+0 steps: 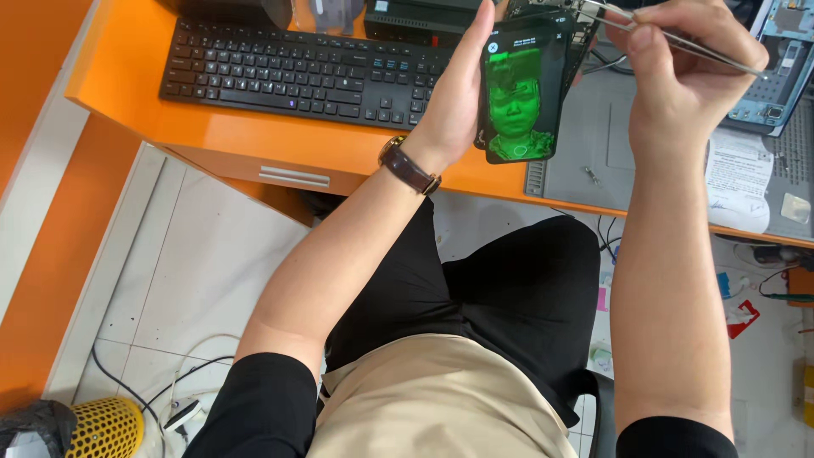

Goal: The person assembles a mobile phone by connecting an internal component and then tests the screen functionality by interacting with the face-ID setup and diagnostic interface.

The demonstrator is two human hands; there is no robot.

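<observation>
I take this for a small phone repair workshop. I see an orange workbench (254, 140) with a black keyboard (297, 72), a grey repair mat (593, 144) beside it, and an opened device (784, 59) with its insides bare at the far right. Loose cables (170, 382) trail over the white tiled floor (195, 254) under the bench.

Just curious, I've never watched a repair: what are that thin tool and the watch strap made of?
The thin silver tweezers in the right hand look like bare metal, judging by their bright sheen. The dark brown watch strap on the left wrist looks like leather, smooth and slightly glossy.
</observation>
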